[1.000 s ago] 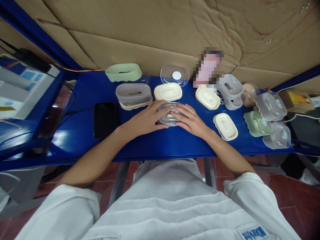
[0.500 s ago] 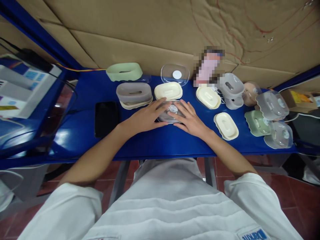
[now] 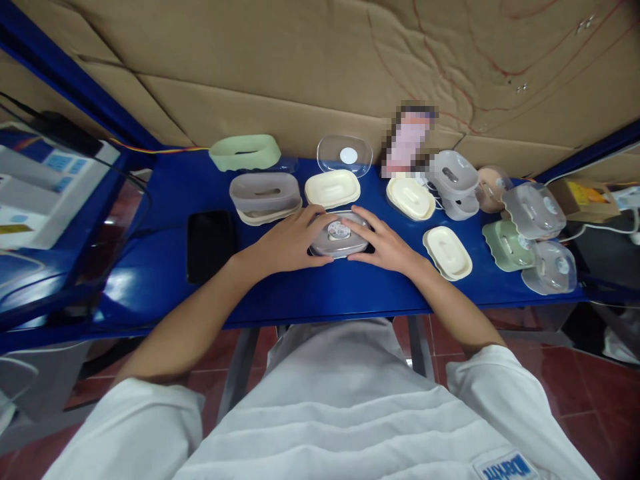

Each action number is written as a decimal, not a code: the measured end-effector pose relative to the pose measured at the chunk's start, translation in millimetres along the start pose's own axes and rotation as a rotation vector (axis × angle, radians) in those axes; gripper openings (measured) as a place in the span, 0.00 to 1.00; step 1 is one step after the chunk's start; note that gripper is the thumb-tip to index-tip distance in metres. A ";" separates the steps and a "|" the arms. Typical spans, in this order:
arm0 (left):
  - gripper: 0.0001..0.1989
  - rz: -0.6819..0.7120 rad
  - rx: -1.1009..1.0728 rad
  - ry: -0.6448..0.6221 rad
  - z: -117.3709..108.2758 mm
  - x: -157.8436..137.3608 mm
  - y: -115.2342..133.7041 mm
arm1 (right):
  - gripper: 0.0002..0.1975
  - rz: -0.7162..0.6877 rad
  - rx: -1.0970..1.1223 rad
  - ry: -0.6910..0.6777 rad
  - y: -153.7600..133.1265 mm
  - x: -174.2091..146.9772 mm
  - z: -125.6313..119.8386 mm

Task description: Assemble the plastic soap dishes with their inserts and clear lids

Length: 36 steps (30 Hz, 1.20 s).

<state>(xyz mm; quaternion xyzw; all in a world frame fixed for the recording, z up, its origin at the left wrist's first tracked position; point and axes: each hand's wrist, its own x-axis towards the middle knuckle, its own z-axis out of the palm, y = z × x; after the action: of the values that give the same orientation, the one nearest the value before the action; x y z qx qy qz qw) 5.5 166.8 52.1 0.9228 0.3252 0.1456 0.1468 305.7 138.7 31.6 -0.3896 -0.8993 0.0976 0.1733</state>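
A grey soap box [image 3: 340,247] with a clear lid and a round printed sticker [image 3: 339,230] sits on the blue table, close to its front edge. My left hand [image 3: 300,239] curves round the box's left side, thumb along the near edge. From the right, my right hand [image 3: 383,241] grips the other side, fingers on the far edge and thumb at the front. Just behind the box lies a cream oval tray [image 3: 333,189]. A grey oval shell [image 3: 265,191] rests on a cream piece to the left.
A black phone [image 3: 210,247] lies at the left. Behind are a green oval ring [image 3: 245,153] and a clear lid [image 3: 327,159]. Cream trays [image 3: 447,253] and several assembled boxes [image 3: 507,247] stand at the right. A cardboard wall [image 3: 250,73] rises along the back.
My fingers have slid off the top of the lid to the box's sides, uncovering the sticker. The whole view has shifted slightly.
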 end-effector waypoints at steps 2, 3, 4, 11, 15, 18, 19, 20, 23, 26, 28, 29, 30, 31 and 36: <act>0.43 0.020 -0.027 0.005 1.5 0.2 1.7 | 0.40 -0.005 -0.055 0.005 -5.1 -1.0 -7.5; 0.44 0.036 -0.044 0.020 2.6 0.4 2.9 | 0.39 -0.012 -0.088 0.022 -7.2 -3.0 -13.0; 0.44 0.055 -0.058 0.044 3.7 0.6 4.5 | 0.38 -0.017 -0.120 0.051 -8.3 -6.8 -19.6; 0.39 0.131 -0.050 0.077 8.0 0.1 20.1 | 0.42 0.377 -0.216 0.507 10.9 -108.2 -55.8; 0.33 0.155 -0.051 0.010 12.1 -0.4 25.2 | 0.42 0.678 -0.217 0.734 11.9 -164.5 -41.2; 0.28 0.196 -0.056 -0.029 16.0 0.2 29.3 | 0.43 0.762 -0.161 0.753 -1.5 -167.8 -25.2; 0.28 0.209 -0.060 -0.035 16.9 0.4 31.1 | 0.43 0.764 -0.130 0.746 -6.4 -163.8 -21.6; 0.27 0.220 -0.065 -0.037 17.6 0.5 32.9 | 0.42 0.757 -0.097 0.740 -10.7 -159.1 -19.4; 0.28 0.247 -0.081 -0.037 20.1 0.5 38.1 | 0.42 0.742 -0.074 0.777 -15.9 -151.7 -19.0; 0.28 0.274 -0.084 -0.060 24.3 -0.2 40.6 | 0.45 0.826 -0.206 0.848 -10.6 -164.3 -21.2; 0.28 0.285 -0.077 -0.077 27.3 -0.6 40.6 | 0.47 0.930 -0.308 0.869 -4.3 -180.5 -21.0; 0.27 0.287 -0.072 -0.081 28.6 -0.7 40.4 | 0.48 0.980 -0.346 0.864 -1.1 -188.7 -20.5; 0.27 0.286 -0.066 -0.083 29.5 -0.7 40.1 | 0.49 1.018 -0.372 0.847 1.9 -196.1 -19.9; 0.26 0.283 -0.061 -0.081 30.0 -0.7 39.8 | 0.50 1.043 -0.385 0.821 4.4 -201.7 -19.2; 0.24 0.254 -0.036 -0.055 26.9 1.9 37.4 | 0.50 1.019 -0.485 0.741 -0.4 -191.8 -18.4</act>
<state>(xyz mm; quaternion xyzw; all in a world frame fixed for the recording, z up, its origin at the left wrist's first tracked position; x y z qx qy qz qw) 37.5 135.4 41.5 0.9574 0.1987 0.1433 0.1528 434.6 -1.7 3.4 -0.8007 -0.4808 -0.1776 0.3100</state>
